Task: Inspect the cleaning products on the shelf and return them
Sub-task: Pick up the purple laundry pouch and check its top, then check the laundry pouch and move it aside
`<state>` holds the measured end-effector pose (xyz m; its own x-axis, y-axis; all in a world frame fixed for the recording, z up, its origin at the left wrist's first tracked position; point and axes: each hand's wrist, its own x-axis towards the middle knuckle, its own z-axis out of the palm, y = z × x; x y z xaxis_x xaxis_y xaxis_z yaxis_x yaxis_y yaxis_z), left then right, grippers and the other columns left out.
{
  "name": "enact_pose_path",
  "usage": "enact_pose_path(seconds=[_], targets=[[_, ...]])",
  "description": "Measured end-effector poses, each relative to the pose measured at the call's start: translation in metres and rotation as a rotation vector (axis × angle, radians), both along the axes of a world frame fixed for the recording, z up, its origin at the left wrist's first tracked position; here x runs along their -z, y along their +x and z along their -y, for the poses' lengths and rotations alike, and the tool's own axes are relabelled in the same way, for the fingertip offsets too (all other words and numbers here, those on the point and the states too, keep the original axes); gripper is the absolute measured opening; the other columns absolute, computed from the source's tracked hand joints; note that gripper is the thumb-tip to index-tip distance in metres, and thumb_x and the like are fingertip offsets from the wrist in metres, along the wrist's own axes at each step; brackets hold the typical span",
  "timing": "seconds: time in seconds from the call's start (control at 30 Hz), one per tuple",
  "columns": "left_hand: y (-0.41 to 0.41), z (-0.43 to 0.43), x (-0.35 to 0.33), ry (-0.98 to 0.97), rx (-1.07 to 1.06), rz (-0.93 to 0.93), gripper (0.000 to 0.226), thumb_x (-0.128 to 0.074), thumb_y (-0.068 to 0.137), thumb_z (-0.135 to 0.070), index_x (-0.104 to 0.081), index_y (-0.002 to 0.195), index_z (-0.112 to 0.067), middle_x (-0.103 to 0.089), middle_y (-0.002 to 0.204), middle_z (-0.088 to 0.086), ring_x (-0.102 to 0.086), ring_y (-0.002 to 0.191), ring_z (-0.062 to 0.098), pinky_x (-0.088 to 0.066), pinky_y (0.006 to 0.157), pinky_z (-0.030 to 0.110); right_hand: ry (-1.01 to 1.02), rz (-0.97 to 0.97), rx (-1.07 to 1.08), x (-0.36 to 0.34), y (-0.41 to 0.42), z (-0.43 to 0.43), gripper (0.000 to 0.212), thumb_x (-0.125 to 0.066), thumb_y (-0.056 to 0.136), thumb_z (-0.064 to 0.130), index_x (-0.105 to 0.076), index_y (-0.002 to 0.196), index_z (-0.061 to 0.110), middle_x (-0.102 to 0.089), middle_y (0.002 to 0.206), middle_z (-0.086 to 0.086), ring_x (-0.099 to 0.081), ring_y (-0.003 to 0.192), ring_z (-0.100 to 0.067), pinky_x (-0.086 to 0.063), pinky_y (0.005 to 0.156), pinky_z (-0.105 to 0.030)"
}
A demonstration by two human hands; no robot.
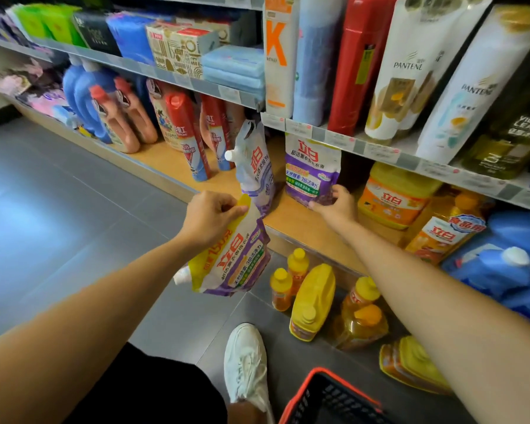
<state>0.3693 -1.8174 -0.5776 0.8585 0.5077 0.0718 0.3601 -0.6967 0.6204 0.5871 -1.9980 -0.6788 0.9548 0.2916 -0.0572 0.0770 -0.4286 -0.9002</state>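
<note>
My left hand (210, 217) pinches the top corner of a purple, white and yellow detergent refill pouch (233, 261), which hangs tilted in the air in front of the low wooden shelf (291, 220). My right hand (337, 203) grips the lower edge of a second purple pouch (311, 169) that stands upright on that shelf. Between the two, a third pouch (254, 166) with a white spout stands side-on on the shelf.
Red and blue detergent bottles (184, 130) line the shelf to the left; yellow and orange dish-soap bottles (395, 198) stand at the right. More yellow bottles (312, 301) sit on the floor. A red shopping basket (328, 396) lies near my white shoe (247, 359).
</note>
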Motion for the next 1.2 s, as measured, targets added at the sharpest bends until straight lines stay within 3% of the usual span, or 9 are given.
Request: enact_pose_path(seconds=[0.1,0.3,0.43,0.6,0.7,0.83,0.97,1.1,1.2], targets=[[0.012,-0.011,0.033,-0.002,0.005,-0.142,0.035,-0.068,0.095,-0.038,-0.075,0.082,-0.007,-0.074,0.079,0.007,-0.070,0.074,0.024,-0.058,0.074,0.048,-0.002,0.040,0.020,0.001,0.023,-0.006,0.069,-0.088,0.073,0.025,-0.054,0.132,0.013,-0.062,0.132,-0.006,-0.061,0.117,-0.021,-0.053,0.089,-0.036],[0.037,-0.010,0.095,-0.090,-0.008,-0.256,0.034,-0.071,0.093,-0.035,-0.074,0.082,-0.003,-0.073,0.083,0.014,-0.069,0.076,0.027,-0.059,0.072,0.043,0.016,0.061,0.100,0.017,0.056,-0.014,0.069,-0.084,0.079,0.026,-0.050,0.136,0.009,-0.064,0.124,-0.008,-0.065,0.106,-0.023,-0.058,0.084,-0.042],[0.052,-0.006,0.112,-0.122,-0.024,-0.214,0.042,-0.070,0.094,-0.034,-0.062,0.069,-0.002,-0.062,0.070,0.017,-0.051,0.061,0.017,-0.042,0.058,0.034,-0.037,0.147,0.091,0.018,0.075,-0.017,0.025,-0.075,0.087,0.027,-0.068,0.099,0.006,-0.073,0.101,-0.014,-0.070,0.090,-0.029,-0.059,0.073,-0.042],[0.052,0.003,0.120,-0.190,0.073,-0.246,0.010,-0.069,0.095,-0.026,-0.072,0.093,-0.017,-0.071,0.092,0.002,-0.067,0.084,0.020,-0.057,0.077,0.036,-0.201,0.306,0.029,0.007,0.074,-0.010,0.028,-0.062,0.097,0.027,-0.069,0.081,0.006,-0.071,0.083,-0.008,-0.060,0.070,-0.017,-0.034,0.054,-0.023],[0.046,0.008,0.123,-0.213,0.092,-0.252,0.010,-0.066,0.097,-0.022,-0.074,0.103,-0.021,-0.071,0.100,-0.001,-0.069,0.092,0.018,-0.060,0.083,0.037,-0.229,0.378,-0.035,0.007,0.049,0.008,0.042,-0.062,0.098,0.026,-0.047,0.059,0.016,-0.048,0.057,0.008,-0.040,0.051,0.000,-0.024,0.044,-0.018],[0.041,0.013,0.120,-0.236,0.081,-0.266,0.009,-0.066,0.097,-0.024,-0.072,0.102,-0.027,-0.072,0.101,-0.003,-0.069,0.093,0.015,-0.061,0.086,0.039,-0.191,0.375,-0.076,0.007,0.015,0.052,0.031,-0.064,0.097,0.026,-0.058,0.072,0.009,-0.056,0.068,0.004,-0.045,0.056,0.007,-0.033,0.044,-0.005],[0.039,0.019,0.118,-0.223,0.075,-0.283,0.010,-0.067,0.096,-0.025,-0.071,0.102,-0.031,-0.073,0.104,-0.003,-0.069,0.094,0.016,-0.061,0.087,0.042,-0.230,0.409,-0.032,0.001,-0.005,0.102,0.024,-0.069,0.093,0.031,-0.070,0.088,0.008,-0.075,0.087,-0.007,-0.066,0.072,-0.014,-0.034,0.049,-0.014],[0.041,0.030,0.109,-0.087,-0.013,-0.275,0.031,-0.067,0.094,-0.039,-0.066,0.124,-0.031,-0.069,0.118,-0.010,-0.067,0.103,0.016,-0.058,0.089,0.042,-0.025,0.377,-0.094,-0.025,-0.018,0.110,0.041,-0.080,0.084,0.032,-0.066,0.121,0.022,-0.068,0.102,0.016,-0.063,0.088,0.016,-0.047,0.061,-0.003],[0.048,0.044,0.092,-0.118,-0.034,-0.110,0.045,-0.069,0.092,-0.043,-0.061,0.133,-0.027,-0.063,0.117,-0.012,-0.063,0.105,0.013,-0.055,0.089,0.037,-0.049,0.393,-0.120,-0.044,-0.016,0.100,0.013,-0.073,0.089,0.033,-0.068,0.092,0.021,-0.065,0.078,0.018,-0.059,0.068,0.022,-0.040,0.050,-0.002]])
